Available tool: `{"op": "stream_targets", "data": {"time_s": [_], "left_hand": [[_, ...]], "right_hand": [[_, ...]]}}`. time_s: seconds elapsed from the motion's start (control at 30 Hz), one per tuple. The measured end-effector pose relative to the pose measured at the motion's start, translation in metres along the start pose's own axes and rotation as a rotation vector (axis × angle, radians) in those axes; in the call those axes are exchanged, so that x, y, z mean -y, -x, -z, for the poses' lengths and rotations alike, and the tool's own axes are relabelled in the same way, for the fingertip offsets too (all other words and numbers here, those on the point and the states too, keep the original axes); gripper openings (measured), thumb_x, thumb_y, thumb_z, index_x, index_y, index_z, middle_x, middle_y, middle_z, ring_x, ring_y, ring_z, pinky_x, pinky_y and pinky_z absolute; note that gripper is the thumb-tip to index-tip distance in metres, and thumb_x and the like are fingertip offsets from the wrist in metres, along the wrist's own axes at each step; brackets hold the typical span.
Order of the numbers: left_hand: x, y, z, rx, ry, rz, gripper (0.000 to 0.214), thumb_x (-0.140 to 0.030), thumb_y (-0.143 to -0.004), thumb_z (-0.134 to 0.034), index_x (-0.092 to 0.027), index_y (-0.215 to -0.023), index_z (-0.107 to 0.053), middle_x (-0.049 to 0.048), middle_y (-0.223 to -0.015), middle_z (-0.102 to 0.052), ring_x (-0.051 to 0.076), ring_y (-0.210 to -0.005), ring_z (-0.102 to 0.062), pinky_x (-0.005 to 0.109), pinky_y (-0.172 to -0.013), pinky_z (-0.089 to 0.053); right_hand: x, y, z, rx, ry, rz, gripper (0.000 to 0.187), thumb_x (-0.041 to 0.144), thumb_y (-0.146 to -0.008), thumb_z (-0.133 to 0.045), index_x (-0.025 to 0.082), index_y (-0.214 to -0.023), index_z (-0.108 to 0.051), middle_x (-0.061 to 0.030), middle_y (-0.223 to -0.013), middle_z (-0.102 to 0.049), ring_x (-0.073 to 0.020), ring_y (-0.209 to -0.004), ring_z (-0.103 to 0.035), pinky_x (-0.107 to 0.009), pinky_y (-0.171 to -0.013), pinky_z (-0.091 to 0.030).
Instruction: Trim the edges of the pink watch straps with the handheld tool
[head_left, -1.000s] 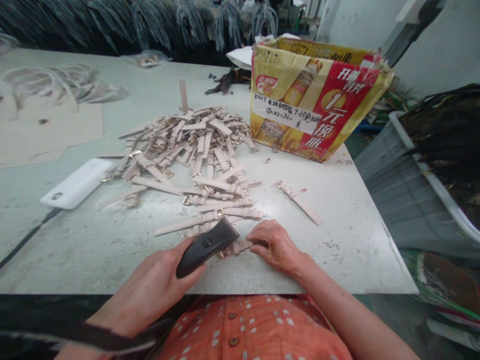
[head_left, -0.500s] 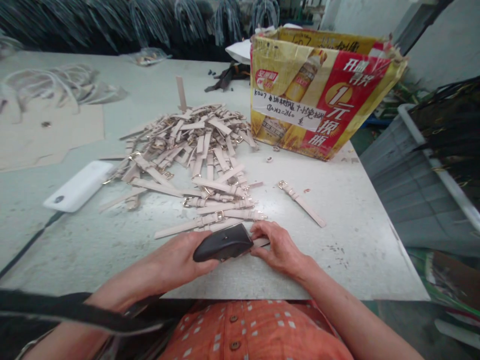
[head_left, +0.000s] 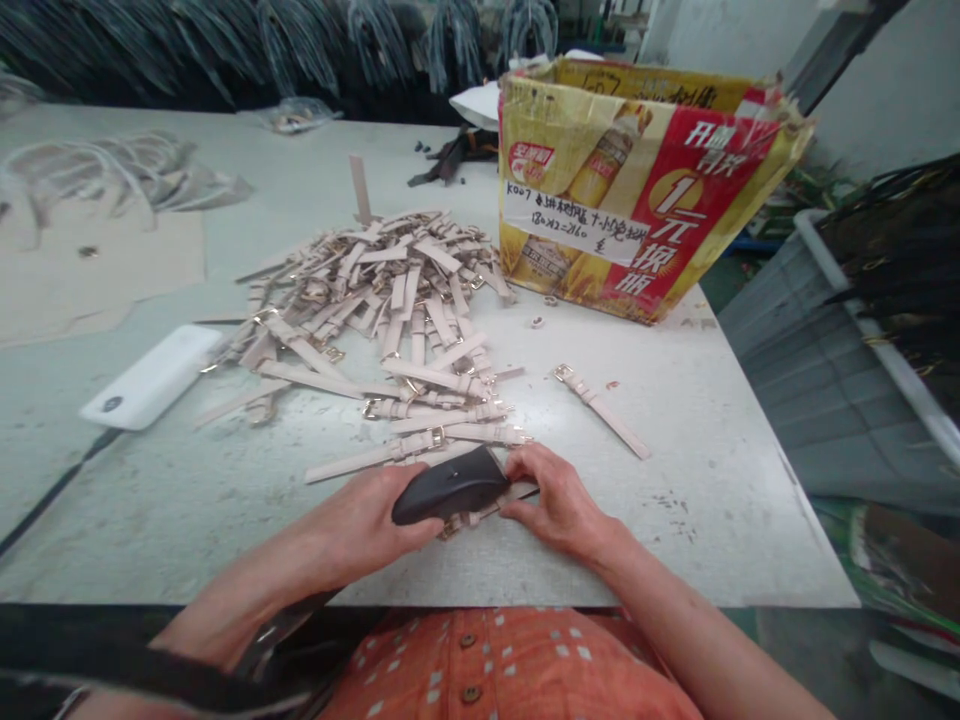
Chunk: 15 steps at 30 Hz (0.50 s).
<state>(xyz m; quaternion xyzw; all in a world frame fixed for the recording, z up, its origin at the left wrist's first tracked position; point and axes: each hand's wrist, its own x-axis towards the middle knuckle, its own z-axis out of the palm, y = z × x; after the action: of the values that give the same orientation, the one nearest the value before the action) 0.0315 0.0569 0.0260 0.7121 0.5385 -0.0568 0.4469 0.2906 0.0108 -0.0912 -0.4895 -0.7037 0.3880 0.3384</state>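
My left hand point(head_left: 367, 525) grips a black hand tool point(head_left: 450, 484) and lays it flat over a beige watch strap point(head_left: 480, 510) near the table's front edge. My right hand point(head_left: 551, 495) pinches the right end of that strap against the table, its fingertips touching the tool's tip. Just beyond my hands spreads a big pile of beige watch straps with gold buckles point(head_left: 390, 300). One lone strap point(head_left: 600, 410) lies apart to the right.
A yellow and red cardboard box point(head_left: 637, 200) stands at the back right of the table point(head_left: 712, 480). A white flat device point(head_left: 154, 375) with a black cable lies on the left. A grey crate point(head_left: 825, 390) sits off the table's right edge.
My left hand has swung the black tool from a tilted, raised pose down flat onto the strap. My right hand stayed on the strap's end.
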Motion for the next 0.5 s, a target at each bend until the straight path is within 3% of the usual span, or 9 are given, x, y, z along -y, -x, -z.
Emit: {"op": "stream_targets", "data": {"time_s": [0.07, 0.17, 0.33, 0.43, 0.5], "left_hand": [[0.001, 0.002, 0.002, 0.041, 0.008, 0.035, 0.038, -0.049, -0.082, -0.062, -0.026, -0.105, -0.082, -0.0023, -0.079, -0.079, 0.018, -0.056, -0.065, 0.028, -0.058, -0.054], [0.005, 0.002, 0.005, 0.103, 0.002, 0.072, 0.039, -0.050, -0.081, -0.065, -0.026, -0.107, -0.081, -0.0019, -0.084, -0.079, 0.016, -0.053, -0.064, 0.026, -0.050, -0.051], [0.008, -0.002, 0.004, 0.133, 0.041, 0.119, 0.044, -0.055, -0.080, -0.066, -0.024, -0.109, -0.079, -0.0007, -0.086, -0.078, 0.018, -0.057, -0.066, 0.028, -0.053, -0.055], [0.007, -0.003, -0.004, 0.072, 0.017, 0.104, 0.045, -0.054, -0.083, -0.063, -0.023, -0.111, -0.080, 0.0015, -0.086, -0.081, 0.020, -0.061, -0.071, 0.031, -0.058, -0.057], [0.008, -0.003, -0.012, 0.002, -0.005, 0.051, 0.041, -0.050, -0.086, -0.063, -0.024, -0.111, -0.081, 0.0039, -0.093, -0.087, 0.025, -0.076, -0.079, 0.034, -0.071, -0.062]], "right_hand": [[0.001, 0.000, 0.000, 0.003, -0.003, 0.016, 0.045, -0.004, -0.076, -0.090, 0.025, -0.097, -0.063, 0.0008, -0.098, -0.071, -0.0211, -0.091, -0.067, -0.031, -0.083, -0.051], [0.003, 0.001, 0.000, 0.001, -0.004, 0.030, 0.045, -0.005, -0.076, -0.092, 0.025, -0.094, -0.063, 0.0012, -0.096, -0.070, -0.0203, -0.090, -0.066, -0.030, -0.082, -0.050], [0.002, 0.001, -0.002, -0.007, 0.003, 0.031, 0.046, -0.005, -0.076, -0.092, 0.025, -0.092, -0.060, 0.0021, -0.093, -0.067, -0.0195, -0.087, -0.063, -0.028, -0.079, -0.046], [0.002, -0.001, -0.002, -0.020, -0.001, 0.000, 0.048, -0.004, -0.073, -0.092, 0.025, -0.090, -0.058, 0.0027, -0.091, -0.066, -0.0196, -0.085, -0.061, -0.029, -0.078, -0.045], [0.002, -0.002, -0.001, -0.027, -0.004, -0.024, 0.049, -0.003, -0.071, -0.092, 0.025, -0.089, -0.056, 0.0027, -0.091, -0.066, -0.0199, -0.085, -0.061, -0.029, -0.077, -0.045]]}}
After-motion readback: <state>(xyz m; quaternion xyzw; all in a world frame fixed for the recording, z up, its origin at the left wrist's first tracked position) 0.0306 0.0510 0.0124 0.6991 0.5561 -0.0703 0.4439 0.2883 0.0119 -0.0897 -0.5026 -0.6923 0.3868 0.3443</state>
